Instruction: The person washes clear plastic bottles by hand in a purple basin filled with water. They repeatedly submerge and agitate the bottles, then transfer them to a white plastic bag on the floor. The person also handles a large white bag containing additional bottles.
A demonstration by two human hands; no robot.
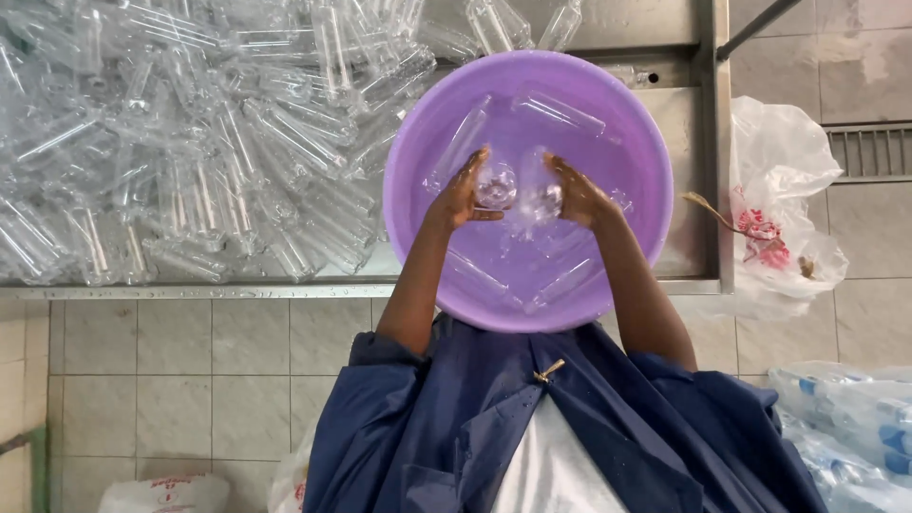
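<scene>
With my left hand (pixel 463 195) and right hand (pixel 577 195) each clamped on a clear plastic bottle (pixel 496 185) over the round purple plastic basin (pixel 418 152), I'd grip firmly, keeping both low to limit splashing

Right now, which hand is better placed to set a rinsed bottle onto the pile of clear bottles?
Probably the left hand. It grips a clear bottle over the purple basin, on the side nearest the bottle pile. The right hand would have to cross over the basin.
</scene>
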